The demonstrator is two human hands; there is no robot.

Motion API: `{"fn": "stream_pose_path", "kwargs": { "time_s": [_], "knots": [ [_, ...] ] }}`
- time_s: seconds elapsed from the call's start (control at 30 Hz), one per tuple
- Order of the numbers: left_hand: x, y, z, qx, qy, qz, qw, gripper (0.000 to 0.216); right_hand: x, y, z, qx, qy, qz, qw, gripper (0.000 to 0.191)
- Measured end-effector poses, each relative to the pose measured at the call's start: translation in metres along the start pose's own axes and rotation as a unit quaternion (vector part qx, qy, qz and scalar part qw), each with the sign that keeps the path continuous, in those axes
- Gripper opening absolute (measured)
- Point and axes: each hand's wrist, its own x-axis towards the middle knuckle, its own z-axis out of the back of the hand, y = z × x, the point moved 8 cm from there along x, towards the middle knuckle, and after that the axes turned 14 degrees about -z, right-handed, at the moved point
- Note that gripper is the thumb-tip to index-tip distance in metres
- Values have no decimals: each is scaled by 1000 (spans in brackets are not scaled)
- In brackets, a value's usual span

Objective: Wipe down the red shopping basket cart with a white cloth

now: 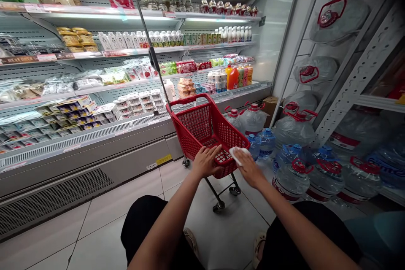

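A small red shopping cart [196,122] with a plastic lattice basket stands before me on its wheels. My left hand [207,160] grips the near left part of the basket, its fingers laid over the rim and the thumb lower down. At the near right corner, my right hand [248,168] presses a folded white cloth [238,156] against the rim. The cloth lies under the fingers and pokes out past their tips. Through the basket's open top I see its red lattice floor, with nothing on the part that shows.
A lit refrigerated display case [126,135] with packed shelves runs along the left and back. Several large water bottles [291,177] crowd the floor at right, beside a white metal rack [351,71]. Pale tiles [126,202] cover the floor around my knees.
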Motion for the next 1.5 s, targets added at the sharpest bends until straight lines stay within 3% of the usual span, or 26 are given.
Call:
{"fn": "stream_pose_path", "kwargs": {
  "time_s": [0.1, 0.2, 0.33, 0.47, 0.57, 0.67, 0.77, 0.93, 1.07, 1.17, 1.37, 1.43, 1.5],
  "knots": [
    [0, 23, 4, 15, 32, -4, 999, 88, 18, -52, 8, -15, 24, -79, 996, 60],
    [2, 37, 0, 39, 23, 53, 998, 88, 26, -64, 4, -17, 25, -121, 992, 61],
    [10, 21, -15, 65, -7, 100, 993, 102, 14, -25, -9, -9, -20, -123, 992, 64],
    [19, -1, -22, 95, -38, 132, 986, 97, -3, 34, -10, 6, -88, -53, 995, 66],
    [21, -12, -18, 103, -57, 133, 984, 97, -10, 49, -1, 8, -102, -22, 994, 71],
    [18, -13, -10, 86, -55, 95, 990, 99, -15, 32, 8, -3, -91, -1, 996, 70],
    [12, 5, 5, 69, -40, 46, 996, 93, -19, -7, 15, -19, -94, -34, 995, 68],
    [-6, 58, 30, 108, -49, 138, 983, 81, -13, -57, 12, -17, -90, -114, 989, 65],
    [-3, 50, 26, 111, -58, 152, 980, 88, -4, -68, 12, 0, -109, -185, 977, 64],
    [5, 33, 18, 117, -63, 158, 978, 98, 5, -35, 12, 2, -129, -146, 981, 65],
    [10, 7, 15, 120, -69, 143, 980, 96, 8, 83, -13, 24, -98, 24, 995, 88],
    [2, 5, 24, 116, -74, 122, 983, 93, 1, 99, -19, 43, -76, 28, 996, 90],
    [-12, 10, 41, 111, -87, 101, 985, 95, -8, 100, -17, 87, -60, 27, 994, 79]
  ]
}}
